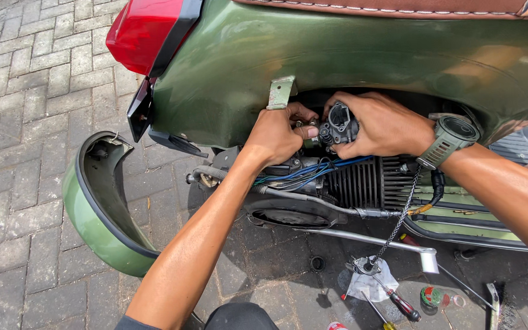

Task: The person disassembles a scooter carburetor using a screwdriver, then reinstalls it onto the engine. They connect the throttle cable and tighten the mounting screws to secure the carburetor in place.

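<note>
one green scooter body [349,55] fills the top of the view, with one red tail light [145,30] at its rear. two hands work in the open engine bay: the right hand [380,125], one watch [450,137] on its wrist, is wrapped around one dark carburetor [340,122], holding it just under the body's lower edge. the left hand [276,134] pinches narrowly at a small fitting just beside the carburetor; what it grips i cannot tell. one finned cylinder [368,183] sits below, close against blue wires. one removed side panel [102,208] lies on the paving to the left. two screwdrivers [392,299] and one white rag [368,284] lie on the ground, well apart from the hands.
</note>
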